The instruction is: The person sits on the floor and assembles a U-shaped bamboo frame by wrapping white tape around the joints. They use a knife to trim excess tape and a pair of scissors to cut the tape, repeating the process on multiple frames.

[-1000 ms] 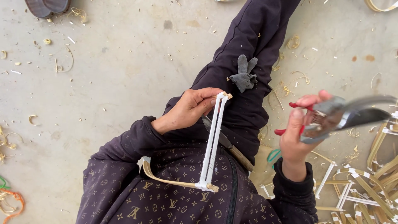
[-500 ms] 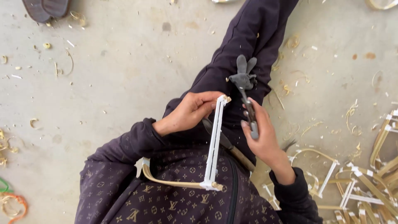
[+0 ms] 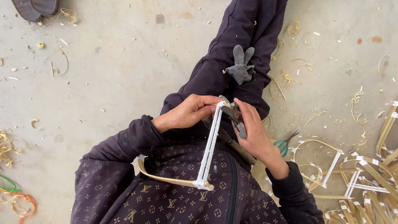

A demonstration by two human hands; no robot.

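Floor, left: concrete floor (image 3: 103, 83) carries scattered wood shavings (image 3: 12, 145); a dark shoe (image 3: 35, 8) lies at the far left corner.
Left hand: left hand (image 3: 190, 111) is closed around the far end of the white-taped strip frame (image 3: 209, 145), fingers wrapped over it.
Frame position: it runs from the hands, near the scene's centre, toward the torso, where it joins a curved bamboo strip (image 3: 166, 177).
Right hand: right hand (image 3: 253, 130) is clenched on a metal plier-like tool (image 3: 235, 118), its tip touching the frame's far end.
Leg: a grey cloth piece (image 3: 241, 66) rests on the dark trouser leg.
Floor, right: green-handled scissors (image 3: 284, 145) and a pile of taped strips (image 3: 365, 186) lie beside the right arm.
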